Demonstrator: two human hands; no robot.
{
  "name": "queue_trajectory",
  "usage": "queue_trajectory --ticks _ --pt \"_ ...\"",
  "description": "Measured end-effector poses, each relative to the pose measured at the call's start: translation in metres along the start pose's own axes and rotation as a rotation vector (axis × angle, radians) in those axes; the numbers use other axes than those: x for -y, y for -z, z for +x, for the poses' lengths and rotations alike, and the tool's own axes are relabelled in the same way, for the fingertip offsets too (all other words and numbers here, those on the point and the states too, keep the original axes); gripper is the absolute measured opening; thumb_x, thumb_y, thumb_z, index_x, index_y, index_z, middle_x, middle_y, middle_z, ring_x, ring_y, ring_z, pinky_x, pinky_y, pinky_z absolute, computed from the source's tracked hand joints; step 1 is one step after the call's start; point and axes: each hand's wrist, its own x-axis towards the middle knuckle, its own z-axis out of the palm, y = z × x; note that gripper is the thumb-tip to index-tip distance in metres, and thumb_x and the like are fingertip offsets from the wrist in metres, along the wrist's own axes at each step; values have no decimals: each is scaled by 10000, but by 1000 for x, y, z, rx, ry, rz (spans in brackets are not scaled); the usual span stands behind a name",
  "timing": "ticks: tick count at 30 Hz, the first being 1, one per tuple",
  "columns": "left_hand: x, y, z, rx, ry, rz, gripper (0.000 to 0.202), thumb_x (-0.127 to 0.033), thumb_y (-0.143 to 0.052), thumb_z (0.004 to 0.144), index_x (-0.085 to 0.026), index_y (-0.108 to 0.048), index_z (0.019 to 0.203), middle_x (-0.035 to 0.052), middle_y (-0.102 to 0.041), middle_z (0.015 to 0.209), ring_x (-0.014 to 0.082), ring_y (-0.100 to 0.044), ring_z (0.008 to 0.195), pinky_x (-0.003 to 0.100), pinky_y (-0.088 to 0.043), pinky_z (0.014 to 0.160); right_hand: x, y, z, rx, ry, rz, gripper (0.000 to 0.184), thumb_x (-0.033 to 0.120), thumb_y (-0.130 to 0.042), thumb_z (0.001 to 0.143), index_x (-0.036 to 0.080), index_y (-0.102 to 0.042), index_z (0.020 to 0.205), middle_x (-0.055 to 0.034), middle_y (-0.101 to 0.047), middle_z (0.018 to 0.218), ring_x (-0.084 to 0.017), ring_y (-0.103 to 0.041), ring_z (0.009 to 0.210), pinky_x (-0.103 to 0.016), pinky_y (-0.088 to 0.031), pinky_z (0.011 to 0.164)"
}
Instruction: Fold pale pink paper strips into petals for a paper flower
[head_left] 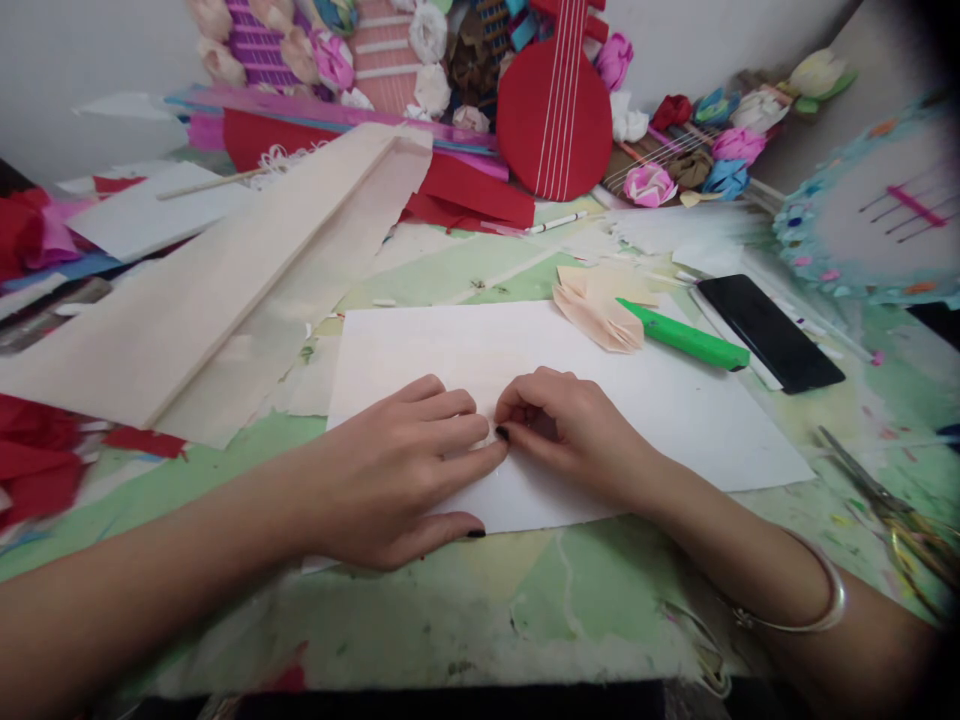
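A white sheet of paper (675,430) lies on the green table before me. My left hand (405,470) rests flat on it, fingers stretched toward the right and thumb apart near the front edge. Just beside those fingertips, my right hand (559,420) has its thumb and forefinger pinched together. What is in the pinch is hidden; something pale and cream shows faintly by the fingertips. Behind the right hand, folded peach paper (600,315) sits on the sheet, touching the tip of a green cutter (690,340).
A long cream paper sheet (217,270) slants across the left. At right are a black phone (772,330) and scissors (892,510). Along the back stand a red guitar-shaped craft (555,120), paper flowers (739,145) and red paper (472,190). A round blue-edged craft (870,210) leans at far right.
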Motion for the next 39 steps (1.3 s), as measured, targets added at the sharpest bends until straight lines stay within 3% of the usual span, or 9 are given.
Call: queue_trajectory --ticks 6,14,17,23,31,39 --pt "-1 1 1 18 0 19 354 -383 -491 894 -135 -551 1139 113 -603 1002 278 -515 948 421 -389 827 1 -2 -1 16 0 -22 70 125 -552 815 178 -598 813 15 -622 751 -131 -518 730 -276 -348 711" --pt "-2 0 3 35 -24 80 421 -449 -491 896 -141 -548 1179 97 -601 1005 294 -514 980 443 -362 827 -7 6 -2 19 -165 -276 164 231 -563 846 184 -569 1003 -86 -565 1014 -270 -458 973 -396 -334 795" --pt "-2 1 2 47 -29 93 483 -505 -482 890 -139 -538 1199 102 -598 1024 303 -511 988 452 -352 829 -12 10 -2 10 -178 -260 168 218 -579 834 187 -562 997 -76 -555 999 -263 -460 969 -399 -339 806" --pt "-4 2 2 63 -9 85 515 -564 -474 872 -154 -550 1174 97 -587 1043 294 -503 967 456 -346 825 0 10 -5 46 -73 -123 149 218 -562 845 197 -539 991 -53 -561 998 -224 -470 959 -371 -347 830" --pt "-4 3 -2 84 13 56 551 -576 -487 855 -181 -507 1238 110 -574 1077 312 -485 1017 472 -344 854 -3 12 -3 92 -216 -212 155 213 -601 810 207 -553 958 -58 -565 995 -254 -465 988 -388 -328 813" --pt "-14 11 -6 114 121 6 541 -611 -570 785 -229 -556 1169 112 -572 1076 317 -492 1019 490 -360 870 0 15 1 110 -264 -215 156 229 -634 796 203 -567 934 -52 -574 994 -257 -463 995 -378 -326 799"
